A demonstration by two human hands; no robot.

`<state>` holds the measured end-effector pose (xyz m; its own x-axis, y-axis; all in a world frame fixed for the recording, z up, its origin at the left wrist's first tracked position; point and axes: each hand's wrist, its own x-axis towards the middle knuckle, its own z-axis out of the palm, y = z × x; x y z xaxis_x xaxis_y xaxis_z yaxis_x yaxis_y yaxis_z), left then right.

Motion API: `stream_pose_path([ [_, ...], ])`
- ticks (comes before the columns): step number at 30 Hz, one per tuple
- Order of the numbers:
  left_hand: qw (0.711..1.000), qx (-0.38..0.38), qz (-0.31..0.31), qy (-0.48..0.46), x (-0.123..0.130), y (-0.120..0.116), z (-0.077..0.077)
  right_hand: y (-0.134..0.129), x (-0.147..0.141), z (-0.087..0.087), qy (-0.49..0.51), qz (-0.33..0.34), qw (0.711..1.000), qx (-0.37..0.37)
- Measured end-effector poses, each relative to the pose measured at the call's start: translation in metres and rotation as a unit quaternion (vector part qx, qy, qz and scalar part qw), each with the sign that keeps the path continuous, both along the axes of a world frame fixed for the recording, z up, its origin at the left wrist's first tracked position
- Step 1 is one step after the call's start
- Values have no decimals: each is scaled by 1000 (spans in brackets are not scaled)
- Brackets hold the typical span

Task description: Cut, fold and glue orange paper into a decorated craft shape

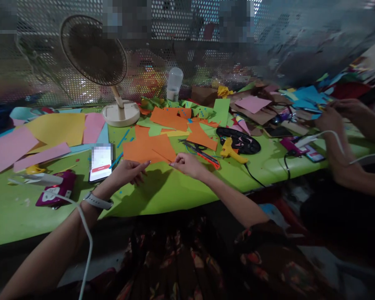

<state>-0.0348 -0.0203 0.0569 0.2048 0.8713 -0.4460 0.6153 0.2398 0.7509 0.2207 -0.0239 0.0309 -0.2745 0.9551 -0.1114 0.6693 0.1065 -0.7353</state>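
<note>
My left hand [131,172], with a watch at the wrist, hovers at the near edge of an orange paper sheet [140,151]; its fingers are extended and apart, with nothing visible in them. Opposite it, my right hand [189,166] is closed in a pinch on the end of a thin orange paper strip [162,155], which slants up over the sheet. Just beyond the right hand lie dark-bladed scissors [192,146] and an orange-handled cutter [210,160]. A yellow glue gun [233,152] rests by a black tray [242,140].
A lit phone [100,164] and a purple power bank [58,189] with a white cable are at left. Behind stand a fan [120,112] and a clear bottle [174,83]. Colored paper [59,129] covers much of the green table. Another person's hands [334,118] work at right.
</note>
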Motion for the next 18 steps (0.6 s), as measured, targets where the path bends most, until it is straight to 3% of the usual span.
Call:
stream_pose_path([
  [6,976,28,86,-199,31,16,-23,-14,-39,0,2,-11,998,69],
  [9,955,49,114,-271,37,26,-35,-10,-43,-6,19,1,996,91],
  [13,942,66,145,-294,31,38,-42,-2,-34,-10,46,27,995,88],
  [18,951,49,106,-286,23,42,-39,11,-13,-7,52,19,989,134],
])
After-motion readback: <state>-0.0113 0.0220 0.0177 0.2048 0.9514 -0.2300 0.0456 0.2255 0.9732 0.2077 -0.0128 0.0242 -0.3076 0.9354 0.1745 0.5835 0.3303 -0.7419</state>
